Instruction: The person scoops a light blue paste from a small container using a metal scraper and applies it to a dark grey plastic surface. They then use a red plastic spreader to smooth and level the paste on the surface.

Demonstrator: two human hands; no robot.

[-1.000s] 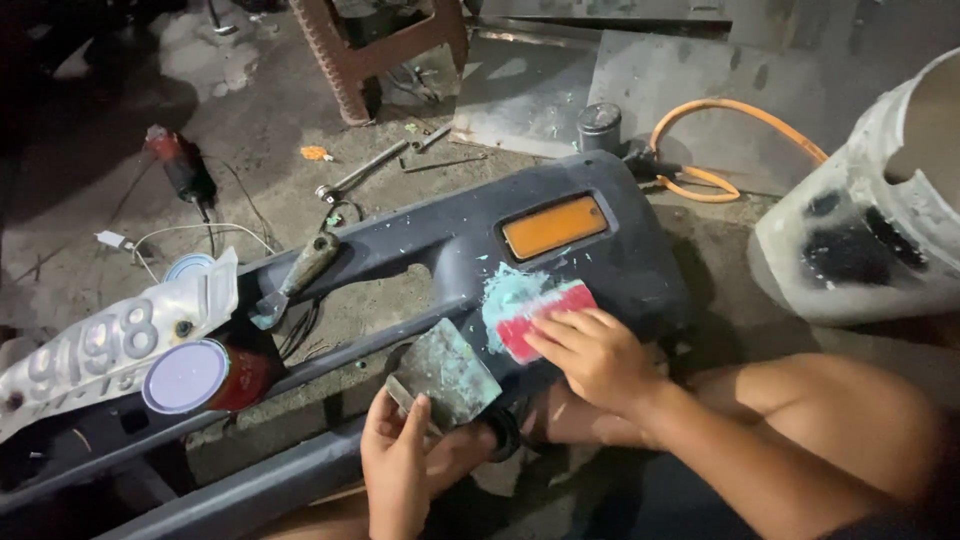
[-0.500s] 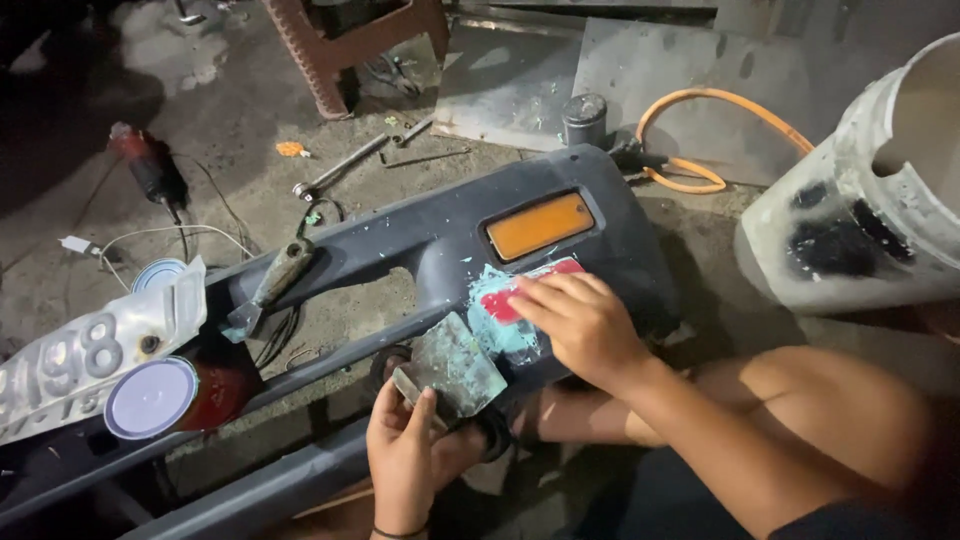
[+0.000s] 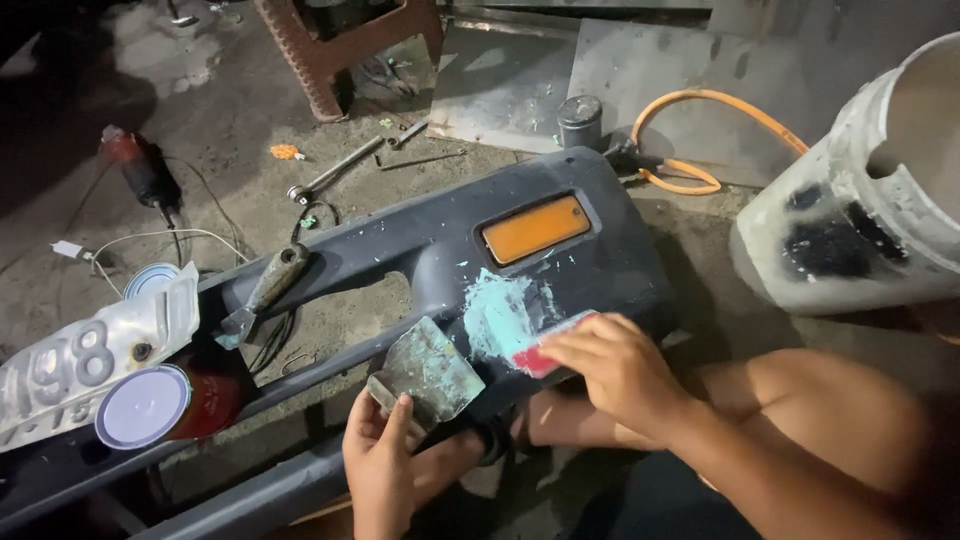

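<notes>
We're spreading filler on the bumper: right hand grips the red spreader, left hand clasps the board (filler-smeared). Next stroke probably wants even pressure.

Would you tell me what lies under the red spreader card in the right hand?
Under the red spreader, pressed by the right hand, pale green filler coats the dark bumper. The fingers hide the card's far end.

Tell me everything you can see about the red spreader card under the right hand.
The red flat plastic spreader card lies tilted on the dark grey plastic bumper panel, its edge at the pale turquoise filler patch below the orange rectangular reflector. The right hand presses on it with its fingers and covers most of it; only its lower left corner and a pale upper edge show, smeared with filler.
</notes>
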